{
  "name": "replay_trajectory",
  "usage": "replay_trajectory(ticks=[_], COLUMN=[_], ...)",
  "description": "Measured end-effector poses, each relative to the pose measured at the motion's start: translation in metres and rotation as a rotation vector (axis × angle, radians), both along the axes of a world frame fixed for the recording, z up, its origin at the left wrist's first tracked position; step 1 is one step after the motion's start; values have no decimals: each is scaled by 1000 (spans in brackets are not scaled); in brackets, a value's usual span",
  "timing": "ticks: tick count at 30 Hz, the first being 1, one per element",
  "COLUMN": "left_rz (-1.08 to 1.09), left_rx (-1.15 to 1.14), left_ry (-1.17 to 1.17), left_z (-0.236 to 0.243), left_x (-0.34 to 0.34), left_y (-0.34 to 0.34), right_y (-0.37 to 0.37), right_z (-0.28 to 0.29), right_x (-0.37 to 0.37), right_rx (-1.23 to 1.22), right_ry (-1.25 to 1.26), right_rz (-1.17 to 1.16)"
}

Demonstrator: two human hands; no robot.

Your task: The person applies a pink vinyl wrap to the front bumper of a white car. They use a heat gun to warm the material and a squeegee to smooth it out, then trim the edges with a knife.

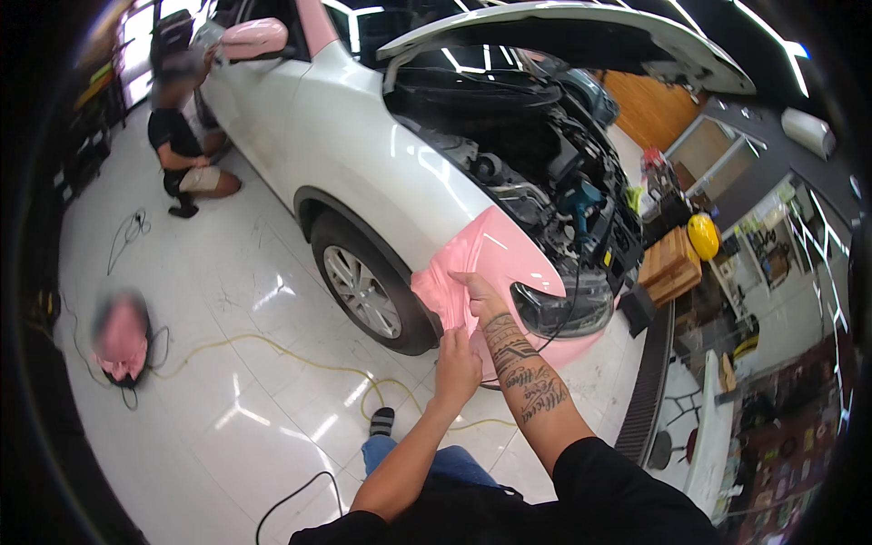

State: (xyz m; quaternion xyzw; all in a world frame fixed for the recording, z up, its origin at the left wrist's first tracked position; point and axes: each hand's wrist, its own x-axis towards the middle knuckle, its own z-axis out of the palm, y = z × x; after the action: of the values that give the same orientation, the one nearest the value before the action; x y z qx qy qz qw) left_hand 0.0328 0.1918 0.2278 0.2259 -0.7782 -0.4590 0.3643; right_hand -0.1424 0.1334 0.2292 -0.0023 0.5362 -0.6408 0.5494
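Note:
My left hand (pixel 459 368) pinches the lower edge of wrinkled pink film (pixel 445 291) beside the front wheel (pixel 363 295). Above it, my tattooed right hand (pixel 475 291) has its fingers closed on the same film. The pink covering spreads over the front corner of a white car (pixel 345 145) and round its headlight (pixel 563 313). The film is bunched under my hands and smoother toward the headlight. A blue-green power tool (pixel 579 204) rests in the open engine bay (pixel 509 154).
Another person (pixel 177 150) crouches beside the car door at upper left. A pink bundle with cables (pixel 123 336) lies on the left floor. A yellow hose (pixel 254 338) runs across the tiles. The raised hood (pixel 572 27), wooden crates (pixel 668 263) and a yellow object (pixel 702 236) are beyond.

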Motion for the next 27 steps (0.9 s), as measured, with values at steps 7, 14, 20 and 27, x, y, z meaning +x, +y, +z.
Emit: replay_trajectory(ticks=[7,14,20,27], left_rz=[-40,-50,-327,183], left_rx=[-135,522,1570,358], left_ry=[101,-201,69,3], left_z=[-1,-106,-86,-87], left_x=[26,90,19,-89], left_y=[-2,-11,-87,-137], right_y=[-7,5,37,43], right_z=[-6,-13,7,-11], right_x=[30,36,59,54], right_rx=[36,49,211,173], right_ry=[383,628,739,1184], right_rz=[-187,-62,-97,-9])
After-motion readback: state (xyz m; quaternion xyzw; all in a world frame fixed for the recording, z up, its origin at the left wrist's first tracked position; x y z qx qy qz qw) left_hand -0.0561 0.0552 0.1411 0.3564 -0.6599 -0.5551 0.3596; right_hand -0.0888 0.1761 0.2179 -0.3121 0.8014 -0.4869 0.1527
